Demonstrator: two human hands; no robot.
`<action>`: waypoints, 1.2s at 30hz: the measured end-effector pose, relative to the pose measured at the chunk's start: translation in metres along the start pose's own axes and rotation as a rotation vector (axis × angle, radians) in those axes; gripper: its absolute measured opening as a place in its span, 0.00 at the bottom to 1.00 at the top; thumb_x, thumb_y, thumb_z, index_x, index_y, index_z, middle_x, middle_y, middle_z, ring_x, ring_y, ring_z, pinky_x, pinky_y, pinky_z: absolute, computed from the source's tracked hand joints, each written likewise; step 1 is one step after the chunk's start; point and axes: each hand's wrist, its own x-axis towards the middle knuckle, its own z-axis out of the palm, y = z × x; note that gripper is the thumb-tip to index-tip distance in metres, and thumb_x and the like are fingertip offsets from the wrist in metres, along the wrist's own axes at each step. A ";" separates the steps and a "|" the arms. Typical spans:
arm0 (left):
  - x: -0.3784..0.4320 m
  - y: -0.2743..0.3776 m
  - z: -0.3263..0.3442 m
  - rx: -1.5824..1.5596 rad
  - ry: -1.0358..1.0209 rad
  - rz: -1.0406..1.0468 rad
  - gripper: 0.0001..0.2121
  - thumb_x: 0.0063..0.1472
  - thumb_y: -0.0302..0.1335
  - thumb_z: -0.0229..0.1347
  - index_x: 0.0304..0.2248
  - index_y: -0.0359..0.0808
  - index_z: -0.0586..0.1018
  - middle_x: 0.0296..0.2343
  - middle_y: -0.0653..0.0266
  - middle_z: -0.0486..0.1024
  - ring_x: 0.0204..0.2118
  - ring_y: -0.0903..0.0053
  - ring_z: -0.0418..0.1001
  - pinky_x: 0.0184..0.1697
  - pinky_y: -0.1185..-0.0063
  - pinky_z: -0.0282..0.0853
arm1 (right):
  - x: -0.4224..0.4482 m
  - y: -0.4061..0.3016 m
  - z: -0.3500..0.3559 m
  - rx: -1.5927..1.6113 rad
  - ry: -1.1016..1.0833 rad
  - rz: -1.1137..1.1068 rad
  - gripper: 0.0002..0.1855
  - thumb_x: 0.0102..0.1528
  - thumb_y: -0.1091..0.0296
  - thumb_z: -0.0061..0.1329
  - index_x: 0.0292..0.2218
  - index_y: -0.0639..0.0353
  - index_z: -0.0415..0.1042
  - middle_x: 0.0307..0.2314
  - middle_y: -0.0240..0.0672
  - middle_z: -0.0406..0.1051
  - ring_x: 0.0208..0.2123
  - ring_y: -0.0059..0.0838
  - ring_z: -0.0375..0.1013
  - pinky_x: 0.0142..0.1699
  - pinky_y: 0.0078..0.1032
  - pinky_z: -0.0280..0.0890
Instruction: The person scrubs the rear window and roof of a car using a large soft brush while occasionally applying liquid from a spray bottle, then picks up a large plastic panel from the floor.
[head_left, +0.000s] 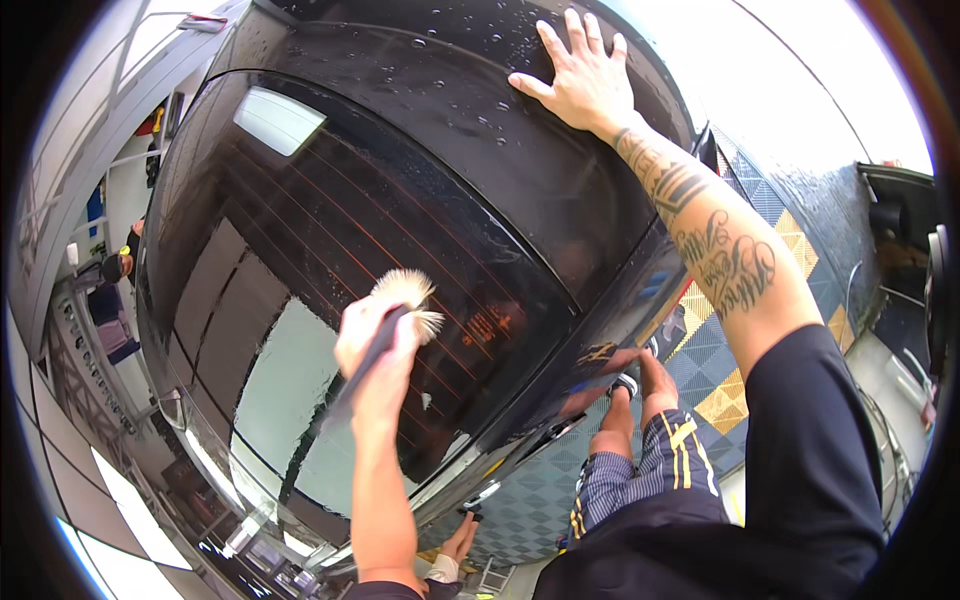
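Note:
My left hand (377, 337) is closed around the dark handle of a detailing brush (405, 289) with pale bristles. The bristles are splayed over the wet rear window (360, 202) of a black car, where thin orange heating lines show. My right hand (589, 82) lies with spread fingers on the car's black body panel (450, 105), up and to the right of the window. Water drops dot this panel around the fingers. The right hand holds nothing.
Below the car's side are patterned floor tiles (690, 375) in grey and yellow. Another person (120, 262) in a dark cap stands beyond the car at the left. A second person's legs (457, 540) show at the bottom. Cables and dark equipment (900, 217) stand at the right.

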 end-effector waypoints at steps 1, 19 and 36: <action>0.000 -0.025 -0.014 -0.073 0.057 -0.041 0.05 0.56 0.25 0.57 0.33 0.34 0.80 0.28 0.64 0.78 0.31 0.79 0.75 0.40 0.75 0.71 | 0.002 -0.003 -0.002 0.000 -0.002 -0.021 0.49 0.53 0.29 0.39 0.62 0.58 0.52 0.62 0.55 0.45 0.65 0.53 0.39 0.64 0.56 0.36; 0.062 -0.096 -0.056 -0.014 0.160 -0.241 0.11 0.61 0.31 0.56 0.36 0.31 0.79 0.30 0.55 0.78 0.33 0.72 0.77 0.41 0.76 0.71 | 0.008 -0.060 0.027 -0.075 0.105 -0.179 0.52 0.49 0.23 0.39 0.62 0.55 0.53 0.61 0.61 0.43 0.64 0.61 0.40 0.59 0.68 0.37; 0.158 -0.161 -0.080 0.178 0.227 -0.312 0.13 0.61 0.33 0.53 0.35 0.28 0.75 0.28 0.44 0.77 0.33 0.54 0.77 0.38 0.70 0.72 | 0.035 -0.093 0.035 -0.114 0.032 -0.038 0.52 0.49 0.20 0.36 0.65 0.42 0.47 0.62 0.62 0.38 0.65 0.63 0.32 0.60 0.68 0.31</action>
